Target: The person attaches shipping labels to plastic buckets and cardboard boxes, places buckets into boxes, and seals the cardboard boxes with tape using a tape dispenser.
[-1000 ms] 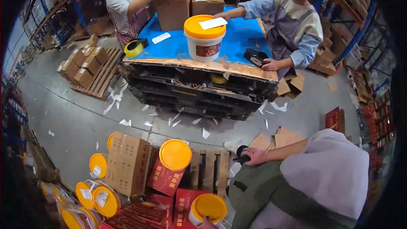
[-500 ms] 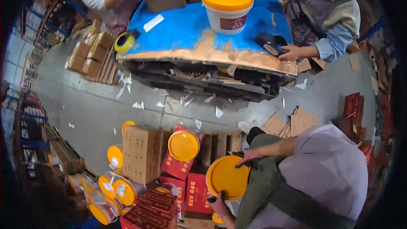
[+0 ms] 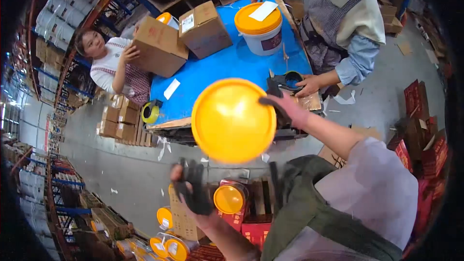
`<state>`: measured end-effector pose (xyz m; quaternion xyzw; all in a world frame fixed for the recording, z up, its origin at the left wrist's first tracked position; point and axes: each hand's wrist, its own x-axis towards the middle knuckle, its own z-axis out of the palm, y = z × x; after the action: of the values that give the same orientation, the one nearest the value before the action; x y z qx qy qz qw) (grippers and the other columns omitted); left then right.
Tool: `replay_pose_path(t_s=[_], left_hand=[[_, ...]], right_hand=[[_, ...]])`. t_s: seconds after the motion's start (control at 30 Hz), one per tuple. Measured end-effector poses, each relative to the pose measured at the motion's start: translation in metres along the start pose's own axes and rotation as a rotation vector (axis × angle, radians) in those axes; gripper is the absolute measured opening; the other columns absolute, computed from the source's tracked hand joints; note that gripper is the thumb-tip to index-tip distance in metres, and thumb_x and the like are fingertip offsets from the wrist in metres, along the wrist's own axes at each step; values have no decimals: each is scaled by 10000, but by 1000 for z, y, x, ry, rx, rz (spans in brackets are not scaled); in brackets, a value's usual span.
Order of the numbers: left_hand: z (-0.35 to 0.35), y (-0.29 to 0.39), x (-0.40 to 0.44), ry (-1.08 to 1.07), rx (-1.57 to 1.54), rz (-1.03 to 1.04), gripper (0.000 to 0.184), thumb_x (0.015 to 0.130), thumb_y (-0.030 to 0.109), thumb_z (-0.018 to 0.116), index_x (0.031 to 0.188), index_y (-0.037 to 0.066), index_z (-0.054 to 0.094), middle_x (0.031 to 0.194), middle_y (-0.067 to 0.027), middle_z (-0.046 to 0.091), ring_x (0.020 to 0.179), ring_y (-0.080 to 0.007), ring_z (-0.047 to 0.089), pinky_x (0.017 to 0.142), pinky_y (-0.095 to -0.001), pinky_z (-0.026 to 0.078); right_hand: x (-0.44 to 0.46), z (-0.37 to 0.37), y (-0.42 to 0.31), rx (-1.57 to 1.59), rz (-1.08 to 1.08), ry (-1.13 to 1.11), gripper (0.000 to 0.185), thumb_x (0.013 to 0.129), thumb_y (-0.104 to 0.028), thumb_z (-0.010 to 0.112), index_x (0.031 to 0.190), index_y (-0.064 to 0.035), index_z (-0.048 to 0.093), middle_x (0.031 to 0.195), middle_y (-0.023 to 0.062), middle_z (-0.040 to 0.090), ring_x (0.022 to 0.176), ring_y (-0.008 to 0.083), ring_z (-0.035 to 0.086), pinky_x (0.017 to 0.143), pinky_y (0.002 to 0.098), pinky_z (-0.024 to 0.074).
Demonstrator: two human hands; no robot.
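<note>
A bucket with a round yellow lid (image 3: 234, 121) is raised in front of me, near the close edge of the blue-topped table (image 3: 193, 77). The lid hides its body. My right hand (image 3: 287, 106), in a pink and black glove, grips it at the right side of the rim. Below and to the left of the lid, my left hand (image 3: 194, 191) is off the bucket, its gloved fingers apart and somewhat blurred. Another white bucket (image 3: 261, 31) with a yellow lid and a paper sheet on top stands on the table.
Across the table, one person holds a cardboard box (image 3: 157, 48); another, at right, has a hand on a black tape dispenser (image 3: 285, 82). A yellow tape roll (image 3: 151, 112) lies at the table's left corner. Several yellow-lidded buckets (image 3: 176, 249) and boxes stand low in front of me.
The bucket in my hands has risen from the low stack toward the table. My left hand has come off it. The person at left has brought the box nearer, and my view has shifted.
</note>
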<state>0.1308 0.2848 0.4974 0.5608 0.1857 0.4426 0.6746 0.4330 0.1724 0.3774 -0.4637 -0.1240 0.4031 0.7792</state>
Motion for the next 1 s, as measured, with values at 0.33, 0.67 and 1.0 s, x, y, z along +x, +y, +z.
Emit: replay_pose_path(t_s=[0.33,0.67,1.0], left_hand=[[-132,-156,-136,145,-41,-582,290,992,251,514,1163,31,596,1074,-49,591,1015,-171,561,886,-313,454],[-248,-208,-441,271,817,-454,347,955,154,540,1241,-43,542,1178,-184,603,1031,-286,575,928,-350,460],[-267,-213,-576,547,790,-488,327,957,136,534,1230,-43,547,1170,-179,605,1029,-282,576,930,-349,460]], right_hand=[[-75,1,142,-352,221,4,336,914,-376,646,1047,-68,643,868,36,677,679,97,591,557,260,448],[-179,43,236,-148,835,-119,325,939,-413,564,1075,-126,629,895,11,656,516,120,548,448,288,458],[-259,50,328,350,895,-912,299,982,-168,501,1247,-38,550,1138,92,626,1059,185,610,969,339,487]])
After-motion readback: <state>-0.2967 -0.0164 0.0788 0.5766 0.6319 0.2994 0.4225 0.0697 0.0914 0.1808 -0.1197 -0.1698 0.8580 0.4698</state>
